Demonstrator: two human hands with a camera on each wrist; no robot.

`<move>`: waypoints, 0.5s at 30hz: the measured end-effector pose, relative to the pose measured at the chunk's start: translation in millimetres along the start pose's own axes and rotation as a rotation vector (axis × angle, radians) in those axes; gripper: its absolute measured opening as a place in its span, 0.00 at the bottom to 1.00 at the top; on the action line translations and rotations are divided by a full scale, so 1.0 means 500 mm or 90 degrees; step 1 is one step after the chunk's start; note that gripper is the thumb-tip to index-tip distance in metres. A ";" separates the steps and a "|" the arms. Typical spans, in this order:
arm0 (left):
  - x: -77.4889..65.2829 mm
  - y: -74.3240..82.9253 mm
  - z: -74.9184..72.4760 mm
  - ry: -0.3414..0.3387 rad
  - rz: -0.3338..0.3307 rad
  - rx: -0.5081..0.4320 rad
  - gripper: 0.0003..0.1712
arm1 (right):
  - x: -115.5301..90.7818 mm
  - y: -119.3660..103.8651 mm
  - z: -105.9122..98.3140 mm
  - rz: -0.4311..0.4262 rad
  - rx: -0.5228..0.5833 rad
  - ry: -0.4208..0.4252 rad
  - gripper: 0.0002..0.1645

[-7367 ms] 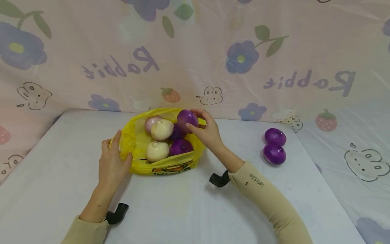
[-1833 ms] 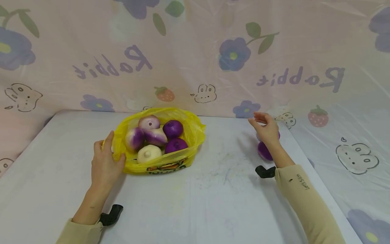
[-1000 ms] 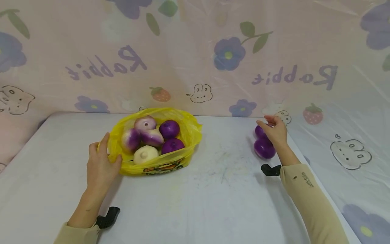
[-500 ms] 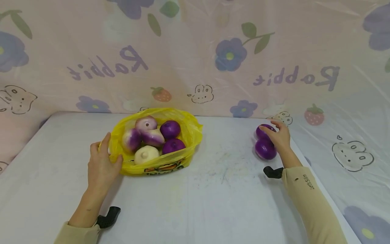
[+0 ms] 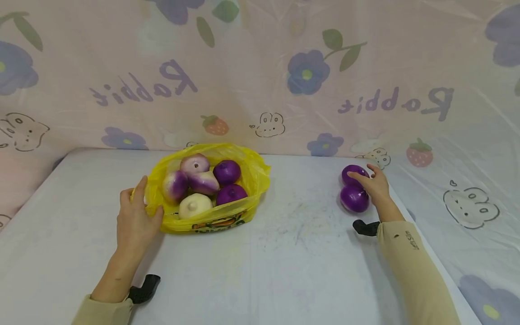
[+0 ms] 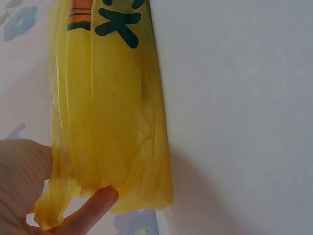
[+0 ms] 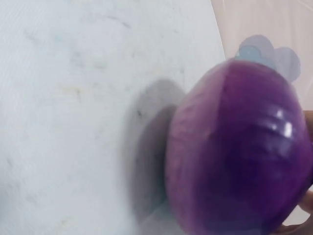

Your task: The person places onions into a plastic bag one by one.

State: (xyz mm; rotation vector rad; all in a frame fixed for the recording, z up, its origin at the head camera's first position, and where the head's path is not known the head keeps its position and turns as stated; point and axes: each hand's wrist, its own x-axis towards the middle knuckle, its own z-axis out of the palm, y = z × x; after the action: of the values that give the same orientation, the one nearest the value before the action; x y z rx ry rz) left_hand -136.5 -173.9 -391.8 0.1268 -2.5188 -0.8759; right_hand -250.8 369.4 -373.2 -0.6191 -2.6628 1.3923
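My left hand (image 5: 137,221) grips the left rim of a yellow plastic bag (image 5: 257,178); in the left wrist view its thumb and fingers (image 6: 93,210) pinch the gathered edge. Inside the open bag lie several onions: purple ones (image 5: 231,194), white-and-purple ones (image 5: 175,186) and a white one (image 5: 195,206). My right hand (image 5: 378,186) is at two purple onions on the table's right side. Its thumb stretches over the far onion (image 5: 349,169), and the other fingers are spread to the right. The near onion (image 5: 354,199) fills much of the right wrist view.
A white table (image 5: 292,271) carries everything, with faint coloured marks between bag and right-hand onions. A patterned sheet (image 5: 243,67) rises behind it. The table's right edge runs close to the right hand. Black wrist mounts (image 5: 145,289) stick out from both sleeves.
My right hand, which held a purple onion over the bag, has moved right to the two onions, then lowered over the far one. Onions in the bag lie differently. My left hand keeps its grip.
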 end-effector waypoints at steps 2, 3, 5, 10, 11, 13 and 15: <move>0.000 0.000 0.000 0.000 0.001 0.002 0.43 | 0.003 0.005 -0.001 0.005 0.007 -0.004 0.55; 0.001 0.000 0.000 0.001 0.002 0.003 0.43 | 0.004 0.006 -0.001 0.008 0.009 -0.005 0.55; 0.001 0.000 0.000 0.001 0.002 0.004 0.43 | 0.004 0.009 -0.002 0.013 0.015 -0.008 0.55; 0.001 0.001 -0.001 -0.007 -0.007 0.005 0.43 | 0.004 0.013 -0.003 0.021 0.016 -0.016 0.54; 0.001 0.002 -0.001 -0.009 -0.009 0.006 0.43 | 0.005 0.014 -0.003 0.022 0.015 -0.018 0.54; 0.001 0.002 -0.002 -0.013 -0.014 0.008 0.43 | 0.006 0.016 -0.003 0.022 0.015 -0.020 0.54; 0.000 0.003 -0.002 -0.016 -0.017 0.008 0.43 | 0.007 0.017 -0.002 0.022 0.014 -0.020 0.54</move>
State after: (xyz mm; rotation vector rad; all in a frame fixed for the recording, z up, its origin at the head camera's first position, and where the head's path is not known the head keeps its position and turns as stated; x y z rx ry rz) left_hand -136.1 -173.3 -390.2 0.1560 -2.5518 -0.8768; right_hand -251.0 375.7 -380.0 -0.6492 -2.6686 1.4504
